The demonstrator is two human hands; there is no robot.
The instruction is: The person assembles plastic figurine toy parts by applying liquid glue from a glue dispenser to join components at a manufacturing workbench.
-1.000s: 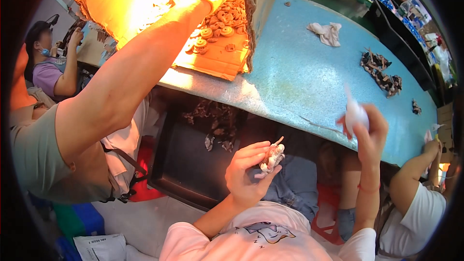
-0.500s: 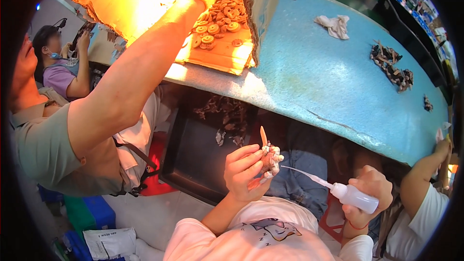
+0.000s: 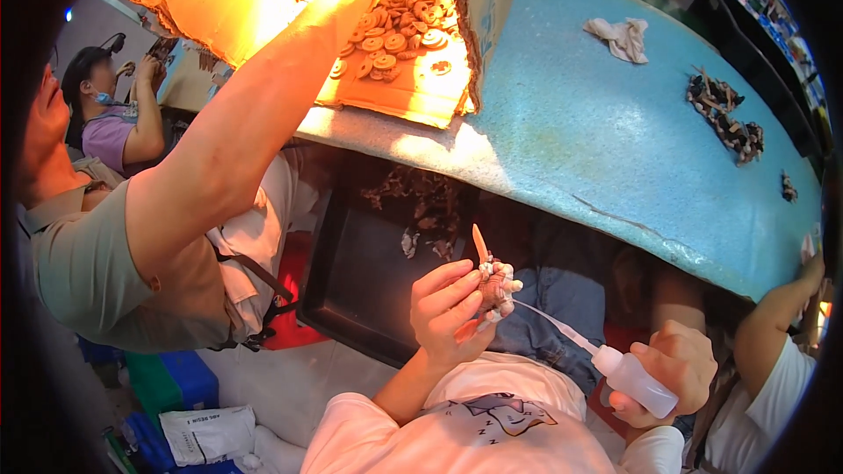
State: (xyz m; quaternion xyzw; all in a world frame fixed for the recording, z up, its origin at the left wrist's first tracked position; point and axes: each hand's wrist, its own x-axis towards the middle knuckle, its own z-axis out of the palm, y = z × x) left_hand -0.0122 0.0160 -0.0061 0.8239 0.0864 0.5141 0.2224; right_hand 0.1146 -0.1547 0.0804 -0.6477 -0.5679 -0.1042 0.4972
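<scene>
Pinching a small knotted figure [image 3: 493, 285] with an orange stick in left hand [image 3: 452, 312], now brought close before the chest below the blue bench [image 3: 615, 149], right hand [image 3: 676, 369] lowered, gripping white squeeze bottle [image 3: 634, 380], nozzle tip meeting figure, likely gluing.

Small figure [image 3: 493, 285] in left hand [image 3: 452, 312], squeeze bottle [image 3: 634, 377] in right hand [image 3: 672, 369], nozzle touching figure, tray [image 3: 360, 290] behind left hand, table [image 3: 597, 149] beyond both, cardboard box [image 3: 413, 44] far left on it.

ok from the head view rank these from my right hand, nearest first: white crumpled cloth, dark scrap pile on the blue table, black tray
From the right hand:
1. Black tray, left, under the table.
2. Dark scrap pile, above, on the table's right.
3. White crumpled cloth, far edge.
</scene>
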